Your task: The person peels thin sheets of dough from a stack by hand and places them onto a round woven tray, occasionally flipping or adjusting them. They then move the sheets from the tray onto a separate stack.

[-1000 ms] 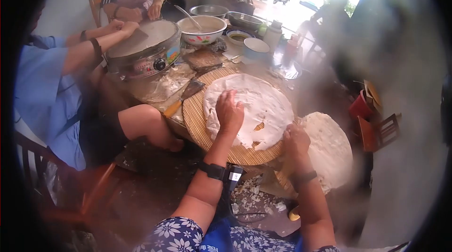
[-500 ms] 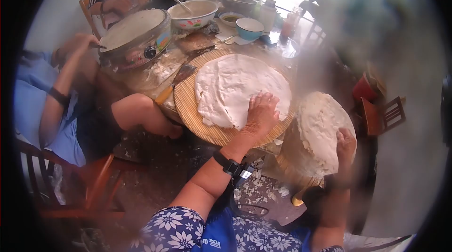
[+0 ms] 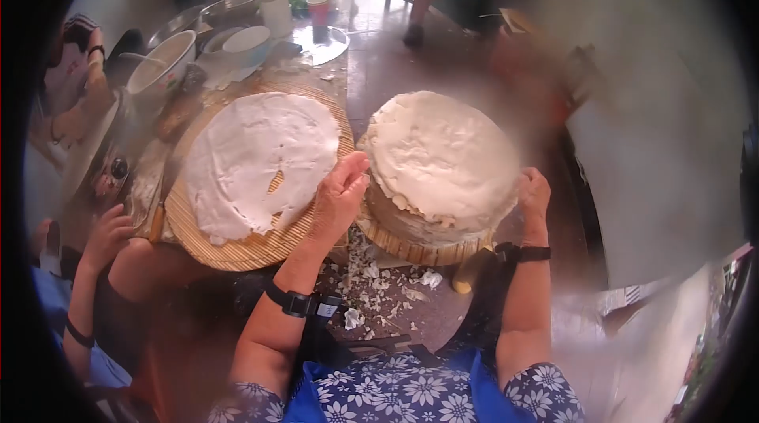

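Note:
A tall round stack of pale flat sheets (image 3: 439, 154) stands on a slatted woven base at the centre right. My left hand (image 3: 341, 190) is at the stack's left side, fingers bent together; whether they pinch anything is hidden. At the stack's right edge is my right hand (image 3: 534, 192), fingers curled, their tips partly hidden behind the edge. To the left, a thin white sheet (image 3: 253, 154) with a small tear lies on a round woven mat (image 3: 316, 239), and neither hand touches it.
Bowls (image 3: 168, 61), a bottle (image 3: 275, 12) and a red cup (image 3: 318, 10) stand at the table's back left. A wooden-handled scraper (image 3: 157, 221) lies left of the mat. A co-worker's hand (image 3: 108, 235) is at the far left. Scraps litter the floor.
The view has turned right, so the mat and stack appear farther left. My left hand has left the sheet on the mat for the stack's left side. A tear now shows in that sheet.

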A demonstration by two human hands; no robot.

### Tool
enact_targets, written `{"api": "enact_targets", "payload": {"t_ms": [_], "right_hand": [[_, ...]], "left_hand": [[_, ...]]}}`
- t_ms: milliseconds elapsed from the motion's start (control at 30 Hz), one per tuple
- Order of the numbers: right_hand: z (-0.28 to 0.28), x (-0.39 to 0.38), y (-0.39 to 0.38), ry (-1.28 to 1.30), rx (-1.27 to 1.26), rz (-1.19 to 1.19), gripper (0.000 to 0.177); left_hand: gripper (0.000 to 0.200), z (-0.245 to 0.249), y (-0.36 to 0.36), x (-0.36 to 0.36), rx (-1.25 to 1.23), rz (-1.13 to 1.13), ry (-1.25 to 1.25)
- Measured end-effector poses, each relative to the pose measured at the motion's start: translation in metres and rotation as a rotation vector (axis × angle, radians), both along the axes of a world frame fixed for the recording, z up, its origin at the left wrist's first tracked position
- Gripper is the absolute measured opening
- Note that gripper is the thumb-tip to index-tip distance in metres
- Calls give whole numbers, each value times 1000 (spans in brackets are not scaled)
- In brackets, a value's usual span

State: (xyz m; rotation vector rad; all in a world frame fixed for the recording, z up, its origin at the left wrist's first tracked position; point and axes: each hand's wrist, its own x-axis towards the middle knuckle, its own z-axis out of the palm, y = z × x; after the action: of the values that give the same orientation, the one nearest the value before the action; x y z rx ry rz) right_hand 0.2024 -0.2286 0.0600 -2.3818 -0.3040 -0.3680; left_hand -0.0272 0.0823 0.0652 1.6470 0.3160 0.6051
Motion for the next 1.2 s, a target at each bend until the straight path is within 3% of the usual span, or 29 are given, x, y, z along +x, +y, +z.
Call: {"api": "enact_targets", "payload": {"t_ms": [133,367,700,867,1200], "right_hand": [[-17,21,-6,-115,-37,31,22],[-13,21,-6,118,100,-31,21],[-20,29,-2,278,-58,-111,30],[-53,52,-13,130,-309,-10,31],[-28,32,-6,214,-231,-53,28]], "left_hand": [[53,2,-19,5,-99,-93,99],[65,-3,-30,14,-539,-105,187],[60,-14,-23,23,-781,-69,109],[54,-10,-23,28,-783,-47,64],[52,0,-22,33,-563,12,104]]}}
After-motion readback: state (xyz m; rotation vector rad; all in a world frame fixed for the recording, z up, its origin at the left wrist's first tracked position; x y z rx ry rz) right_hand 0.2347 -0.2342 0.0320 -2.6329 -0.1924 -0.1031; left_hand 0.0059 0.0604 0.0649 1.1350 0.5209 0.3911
